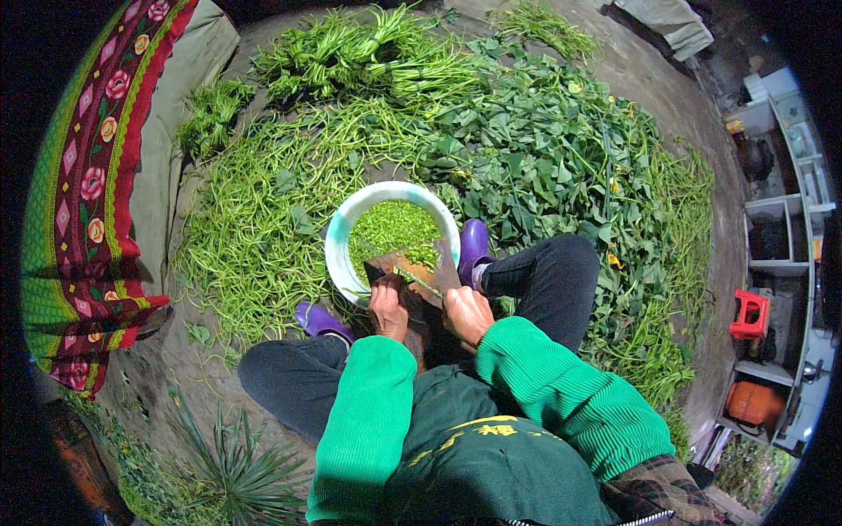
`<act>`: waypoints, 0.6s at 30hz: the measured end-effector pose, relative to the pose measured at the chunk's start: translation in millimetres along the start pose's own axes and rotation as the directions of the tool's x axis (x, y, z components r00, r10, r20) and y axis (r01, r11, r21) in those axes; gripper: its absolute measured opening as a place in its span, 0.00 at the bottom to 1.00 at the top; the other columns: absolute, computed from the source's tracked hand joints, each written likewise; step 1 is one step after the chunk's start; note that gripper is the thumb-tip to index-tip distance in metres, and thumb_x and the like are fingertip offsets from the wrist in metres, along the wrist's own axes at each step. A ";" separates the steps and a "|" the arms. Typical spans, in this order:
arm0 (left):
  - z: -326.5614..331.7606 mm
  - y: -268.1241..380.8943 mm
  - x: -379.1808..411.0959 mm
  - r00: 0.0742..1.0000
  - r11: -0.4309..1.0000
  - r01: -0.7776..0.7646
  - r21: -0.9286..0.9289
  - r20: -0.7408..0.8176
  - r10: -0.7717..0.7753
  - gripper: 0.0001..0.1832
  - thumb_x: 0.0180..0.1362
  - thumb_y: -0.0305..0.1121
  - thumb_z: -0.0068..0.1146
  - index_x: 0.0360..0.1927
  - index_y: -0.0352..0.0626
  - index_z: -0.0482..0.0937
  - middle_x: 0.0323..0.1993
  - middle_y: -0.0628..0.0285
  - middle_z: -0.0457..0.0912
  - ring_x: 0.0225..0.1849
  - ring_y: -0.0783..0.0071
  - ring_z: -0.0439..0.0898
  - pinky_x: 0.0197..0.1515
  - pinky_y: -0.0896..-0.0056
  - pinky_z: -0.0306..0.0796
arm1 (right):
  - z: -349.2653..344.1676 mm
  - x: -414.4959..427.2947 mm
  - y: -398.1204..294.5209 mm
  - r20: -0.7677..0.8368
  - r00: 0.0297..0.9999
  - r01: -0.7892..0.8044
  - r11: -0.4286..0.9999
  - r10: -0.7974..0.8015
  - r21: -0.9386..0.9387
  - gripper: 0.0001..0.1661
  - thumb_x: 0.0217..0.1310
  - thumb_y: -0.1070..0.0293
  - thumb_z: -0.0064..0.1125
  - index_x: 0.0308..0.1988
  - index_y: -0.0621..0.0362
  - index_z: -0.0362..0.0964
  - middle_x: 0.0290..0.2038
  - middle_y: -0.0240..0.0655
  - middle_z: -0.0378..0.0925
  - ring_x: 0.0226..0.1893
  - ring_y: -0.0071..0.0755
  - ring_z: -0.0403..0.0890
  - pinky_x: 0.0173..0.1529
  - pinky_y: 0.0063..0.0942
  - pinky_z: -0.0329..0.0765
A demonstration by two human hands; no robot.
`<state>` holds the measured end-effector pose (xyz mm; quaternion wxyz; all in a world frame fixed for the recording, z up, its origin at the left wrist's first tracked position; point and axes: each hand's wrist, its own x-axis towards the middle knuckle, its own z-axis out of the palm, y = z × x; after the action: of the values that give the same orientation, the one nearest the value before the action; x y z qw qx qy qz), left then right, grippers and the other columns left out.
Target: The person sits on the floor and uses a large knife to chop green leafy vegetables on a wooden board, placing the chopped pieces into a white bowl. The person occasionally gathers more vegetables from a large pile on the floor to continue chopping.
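A white and teal tub point(337, 240) stands between my purple shoes, holding finely chopped green stems point(395, 227). Over its near rim lies a worn wooden board point(419, 258). At the board's left edge my left hand point(389, 310) is bent, its fingers curled at the near end of green stems; what lies under the fingers is hidden. To its right, my right hand point(467, 315) is closed around the handle of a knife, mostly covered by the fist. The knife's blade point(421, 283) points up and left across the board.
Long green stems point(263, 230) cover the ground at left, leafy vines point(539, 144) at right. Tied green bundles point(368, 56) lie beyond the tub. A floral cloth point(92, 184) hangs at far left; a red plastic stool point(748, 315) and shelves point(776, 264) stand at right. A spiky plant point(240, 477) is lower left.
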<state>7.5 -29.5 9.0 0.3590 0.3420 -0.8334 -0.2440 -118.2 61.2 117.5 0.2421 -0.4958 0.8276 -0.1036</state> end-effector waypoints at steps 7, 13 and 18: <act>5.7 -4.9 -11.9 0.996 0.992 0.045 0.115 0.066 -0.053 0.10 0.37 0.18 0.42 0.25 0.31 0.74 0.37 0.48 0.74 0.34 0.49 0.73 0.34 0.57 0.68 | 1.0 -0.8 -4.2 0.070 0.996 0.065 0.994 -0.059 -0.090 0.07 0.42 0.72 0.50 0.19 0.65 0.68 0.21 0.53 0.72 0.25 0.54 0.76 0.28 0.42 0.72; 2.6 3.1 0.3 0.998 0.997 -0.026 -0.068 -0.058 0.022 0.09 0.36 0.18 0.42 0.23 0.31 0.73 0.34 0.46 0.74 0.35 0.48 0.72 0.35 0.57 0.68 | 9.8 10.7 -11.4 0.089 0.995 0.060 0.991 -0.049 -0.123 0.06 0.40 0.73 0.51 0.18 0.64 0.69 0.20 0.50 0.72 0.23 0.50 0.76 0.27 0.41 0.73; 3.9 -0.5 -4.6 1.000 0.999 0.018 0.049 0.022 -0.019 0.06 0.29 0.15 0.43 0.16 0.33 0.66 0.28 0.49 0.71 0.30 0.49 0.69 0.32 0.55 0.66 | 25.9 27.6 -4.4 0.081 0.993 0.088 0.991 -0.080 -0.101 0.07 0.40 0.72 0.51 0.17 0.64 0.69 0.19 0.51 0.72 0.23 0.52 0.76 0.26 0.42 0.73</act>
<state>7.1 -25.8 4.2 0.3391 0.3555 -0.8399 -0.2306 -112.6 36.8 88.8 0.2430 -0.5457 0.8004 -0.0509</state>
